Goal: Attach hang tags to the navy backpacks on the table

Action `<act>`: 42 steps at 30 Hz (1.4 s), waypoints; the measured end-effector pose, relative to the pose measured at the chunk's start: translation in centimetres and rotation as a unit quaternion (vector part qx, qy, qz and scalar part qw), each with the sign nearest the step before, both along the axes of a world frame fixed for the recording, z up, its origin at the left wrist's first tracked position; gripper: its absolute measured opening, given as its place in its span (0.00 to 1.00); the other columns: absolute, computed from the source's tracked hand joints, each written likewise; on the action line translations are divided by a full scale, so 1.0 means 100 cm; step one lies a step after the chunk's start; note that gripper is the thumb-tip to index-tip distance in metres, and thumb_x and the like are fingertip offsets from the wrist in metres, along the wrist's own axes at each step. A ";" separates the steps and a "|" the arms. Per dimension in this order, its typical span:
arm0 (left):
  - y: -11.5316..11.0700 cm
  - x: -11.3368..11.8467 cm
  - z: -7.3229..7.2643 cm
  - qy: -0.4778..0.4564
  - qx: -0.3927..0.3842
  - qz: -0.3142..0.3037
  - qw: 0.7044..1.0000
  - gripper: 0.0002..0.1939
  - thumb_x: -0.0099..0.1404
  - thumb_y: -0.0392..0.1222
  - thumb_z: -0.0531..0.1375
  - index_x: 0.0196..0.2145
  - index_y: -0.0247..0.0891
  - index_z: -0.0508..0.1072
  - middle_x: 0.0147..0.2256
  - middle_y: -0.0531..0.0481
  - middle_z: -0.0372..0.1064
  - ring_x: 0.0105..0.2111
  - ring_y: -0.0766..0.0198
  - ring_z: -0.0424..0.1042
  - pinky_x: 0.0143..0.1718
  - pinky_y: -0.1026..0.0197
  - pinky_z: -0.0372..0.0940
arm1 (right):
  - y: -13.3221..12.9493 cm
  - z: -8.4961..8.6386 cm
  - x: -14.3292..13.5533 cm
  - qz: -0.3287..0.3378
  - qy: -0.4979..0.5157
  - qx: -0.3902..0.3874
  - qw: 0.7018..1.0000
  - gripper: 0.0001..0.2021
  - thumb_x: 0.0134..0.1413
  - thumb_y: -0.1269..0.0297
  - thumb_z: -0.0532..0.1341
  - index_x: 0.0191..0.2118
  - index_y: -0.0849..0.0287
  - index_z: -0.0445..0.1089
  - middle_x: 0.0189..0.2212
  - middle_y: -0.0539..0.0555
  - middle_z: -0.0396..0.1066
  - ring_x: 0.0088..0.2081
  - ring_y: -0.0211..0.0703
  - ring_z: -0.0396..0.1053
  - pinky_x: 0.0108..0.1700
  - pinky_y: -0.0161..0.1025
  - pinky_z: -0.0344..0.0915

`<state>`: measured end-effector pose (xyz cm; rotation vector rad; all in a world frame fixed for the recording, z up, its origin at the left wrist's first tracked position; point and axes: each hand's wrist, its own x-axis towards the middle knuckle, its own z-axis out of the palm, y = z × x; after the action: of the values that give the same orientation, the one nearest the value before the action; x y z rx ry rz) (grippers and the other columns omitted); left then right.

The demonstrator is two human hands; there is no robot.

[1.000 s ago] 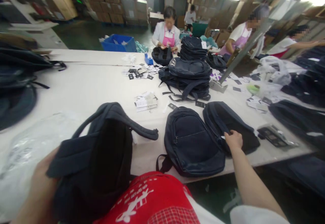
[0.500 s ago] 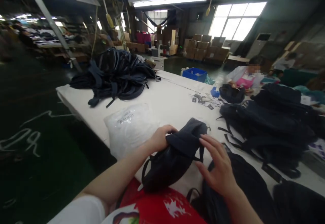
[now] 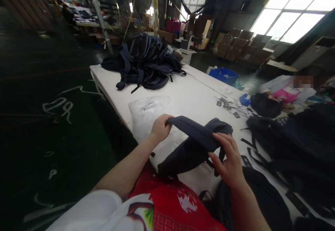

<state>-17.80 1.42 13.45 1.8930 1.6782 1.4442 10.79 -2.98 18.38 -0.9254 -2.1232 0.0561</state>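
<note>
A dark navy bag (image 3: 178, 159) lies in front of me on the white table, partly against my red apron. My left hand (image 3: 161, 129) grips one end of its wide padded strap (image 3: 192, 128), which is stretched across above the bag. On the strap's other side, my right hand (image 3: 229, 157) pinches the edge between thumb and fingers. Beside my left hand rests a clear plastic bag (image 3: 149, 112) with white contents and dark print. Another dark bag (image 3: 261, 192) lies under and beyond my right forearm, partly hidden by it.
A heap of navy backpacks (image 3: 149, 63) covers the table's far left end. Dark bags (image 3: 295, 143) are piled along the right. Small tags (image 3: 227, 105) lie scattered near a blue object (image 3: 245, 99). Opposite, a co-worker (image 3: 285, 91) handles a dark bag. A blue bin (image 3: 223, 75) stands beyond the table.
The strap, earlier bunched over the bag, is now pulled out long between my hands. My left hand has drawn away from my right. The whole view has swung to the right.
</note>
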 end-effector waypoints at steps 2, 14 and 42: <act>-0.003 -0.007 0.002 -0.001 -0.022 0.019 1.000 0.11 0.61 0.36 0.56 0.41 0.38 0.74 0.40 0.47 0.73 0.42 0.59 0.71 0.47 0.56 0.67 | 0.002 0.000 -0.004 -0.002 0.004 0.001 1.000 0.24 0.55 0.56 0.61 0.57 0.54 0.62 0.50 0.58 0.65 0.53 0.54 0.63 0.62 0.61 0.52; -0.080 0.025 0.007 0.010 -0.006 -0.077 0.997 0.16 0.67 0.44 0.52 0.51 0.38 0.65 0.48 0.42 0.69 0.49 0.56 0.69 0.53 0.52 0.65 | 0.003 -0.006 -0.027 -0.059 0.022 0.002 0.998 0.24 0.55 0.53 0.61 0.57 0.54 0.62 0.50 0.59 0.67 0.53 0.53 0.65 0.62 0.61 0.52; -0.042 0.081 -0.016 -0.208 -0.074 -0.181 0.958 0.15 0.65 0.43 0.55 0.48 0.38 0.67 0.44 0.43 0.71 0.42 0.61 0.72 0.42 0.57 0.70 | -0.017 0.010 0.027 -0.210 0.062 -0.081 0.972 0.31 0.45 0.47 0.67 0.54 0.54 0.69 0.48 0.57 0.74 0.47 0.56 0.72 0.51 0.53 0.67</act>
<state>-9.66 -2.76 11.89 1.5722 1.1435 1.3979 13.46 -4.68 19.42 -1.4129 -1.7892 0.0712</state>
